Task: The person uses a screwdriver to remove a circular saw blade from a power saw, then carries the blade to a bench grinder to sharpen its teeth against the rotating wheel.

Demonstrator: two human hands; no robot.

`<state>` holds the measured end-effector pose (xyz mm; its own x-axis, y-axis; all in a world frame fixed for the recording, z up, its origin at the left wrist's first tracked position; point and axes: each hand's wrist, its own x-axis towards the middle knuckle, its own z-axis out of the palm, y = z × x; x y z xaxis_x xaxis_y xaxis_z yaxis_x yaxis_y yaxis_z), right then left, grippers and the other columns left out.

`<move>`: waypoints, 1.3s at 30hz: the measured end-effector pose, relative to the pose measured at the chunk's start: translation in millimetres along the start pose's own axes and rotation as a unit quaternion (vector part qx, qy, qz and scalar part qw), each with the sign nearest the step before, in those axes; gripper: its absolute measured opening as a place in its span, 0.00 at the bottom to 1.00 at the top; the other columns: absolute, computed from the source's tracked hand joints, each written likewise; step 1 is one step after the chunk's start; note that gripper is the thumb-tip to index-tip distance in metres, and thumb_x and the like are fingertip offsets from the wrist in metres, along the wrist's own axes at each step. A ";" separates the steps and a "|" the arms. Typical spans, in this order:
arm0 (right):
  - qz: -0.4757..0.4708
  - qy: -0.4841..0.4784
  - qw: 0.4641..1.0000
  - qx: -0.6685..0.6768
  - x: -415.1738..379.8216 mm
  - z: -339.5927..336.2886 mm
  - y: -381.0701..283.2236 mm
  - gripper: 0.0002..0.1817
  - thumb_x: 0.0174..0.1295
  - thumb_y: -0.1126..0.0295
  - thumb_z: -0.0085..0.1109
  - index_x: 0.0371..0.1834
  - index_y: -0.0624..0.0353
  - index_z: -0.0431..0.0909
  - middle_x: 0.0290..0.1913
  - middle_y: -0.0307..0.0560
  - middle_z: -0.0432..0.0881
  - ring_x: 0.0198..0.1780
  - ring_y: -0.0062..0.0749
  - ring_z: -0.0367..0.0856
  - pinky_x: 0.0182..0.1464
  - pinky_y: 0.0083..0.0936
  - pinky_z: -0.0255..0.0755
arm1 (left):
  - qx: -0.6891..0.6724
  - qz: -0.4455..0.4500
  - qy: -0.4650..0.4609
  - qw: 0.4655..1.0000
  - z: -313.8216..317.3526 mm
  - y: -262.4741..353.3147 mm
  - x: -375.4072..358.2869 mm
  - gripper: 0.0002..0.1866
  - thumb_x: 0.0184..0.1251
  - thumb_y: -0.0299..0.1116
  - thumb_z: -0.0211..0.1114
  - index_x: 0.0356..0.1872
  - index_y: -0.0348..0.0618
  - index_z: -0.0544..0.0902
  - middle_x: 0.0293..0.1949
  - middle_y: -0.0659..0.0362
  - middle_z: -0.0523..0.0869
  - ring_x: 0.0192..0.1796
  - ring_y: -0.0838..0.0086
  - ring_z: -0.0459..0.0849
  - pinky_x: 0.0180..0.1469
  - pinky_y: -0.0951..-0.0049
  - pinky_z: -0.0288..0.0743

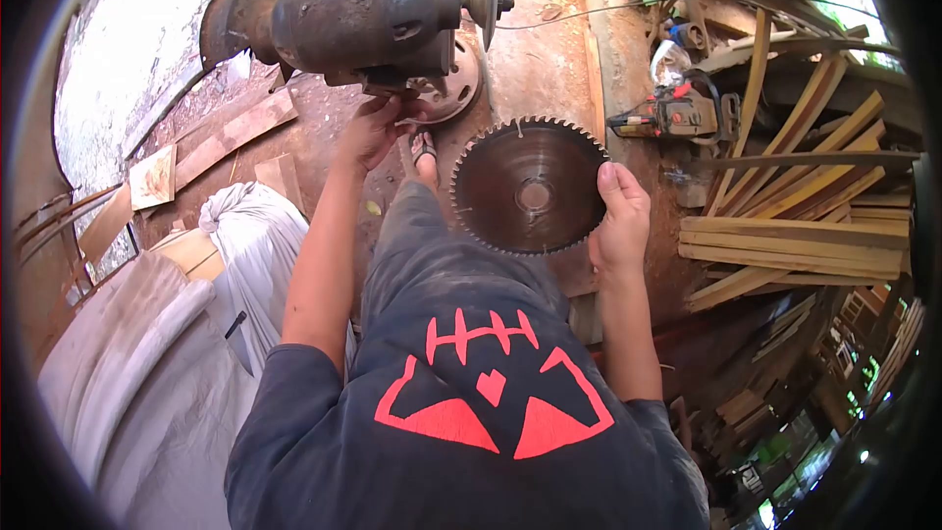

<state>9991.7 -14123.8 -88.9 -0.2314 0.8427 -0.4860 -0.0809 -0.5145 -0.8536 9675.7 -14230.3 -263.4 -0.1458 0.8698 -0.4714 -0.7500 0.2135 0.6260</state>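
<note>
A round, toothed saw blade [531, 185] is held by its right edge in my right hand [622, 218], the thumb on its face and the other fingers behind it. Up at the left, a dark, worn motor [361, 16] has a disc [483, 4] on the shaft at its right end. Under the motor's base is my left hand [378, 130], its fingers bent up against the underside. What those fingers grip, if anything, is hidden. The blade and the motor are apart.
A chainsaw [677, 116] lies to the right, beside stacked wood strips [795, 247]. Pale cloth [167, 373] covers something at the left. Boards [231, 142] rest on the ground at the upper left. A round metal base [459, 90] stands below the motor.
</note>
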 end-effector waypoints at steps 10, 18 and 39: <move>-0.011 -0.064 0.997 -0.050 27.5 -9.4 -6.6 0.12 0.75 0.67 0.57 0.32 0.59 0.78 0.29 0.26 0.70 0.33 0.10 0.63 0.37 0.14 0.59 | 0.001 0.026 0.002 1.000 6.6 -1.2 -2.9 0.24 0.79 0.43 0.55 0.61 0.29 0.76 0.53 0.43 0.86 0.52 0.62 0.87 0.50 0.66 0.80; -0.008 -0.075 0.995 -0.067 43.0 -12.2 -6.6 0.12 0.75 0.67 0.56 0.32 0.59 0.78 0.29 0.26 0.70 0.33 0.10 0.62 0.36 0.14 0.58 | 0.012 -0.008 -0.039 0.999 4.7 15.1 -5.4 0.24 0.78 0.44 0.56 0.62 0.34 0.77 0.53 0.43 0.87 0.50 0.63 0.87 0.52 0.65 0.81; -0.017 -0.088 0.993 -0.078 53.0 3.7 -0.5 0.11 0.75 0.67 0.56 0.36 0.64 0.80 0.33 0.31 0.76 0.36 0.13 0.69 0.41 0.15 0.64 | 0.331 -0.095 0.147 0.927 70.3 20.3 -30.7 0.19 0.80 0.40 0.55 0.49 0.30 0.83 0.37 0.52 0.89 0.39 0.73 0.87 0.43 0.73 0.79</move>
<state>9975.9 -14079.5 -113.5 -0.3975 0.8115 -0.4284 0.0568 -0.4442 -0.8941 9710.3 -14221.4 -192.6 -0.2953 0.6504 -0.6998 -0.2332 0.6613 0.7130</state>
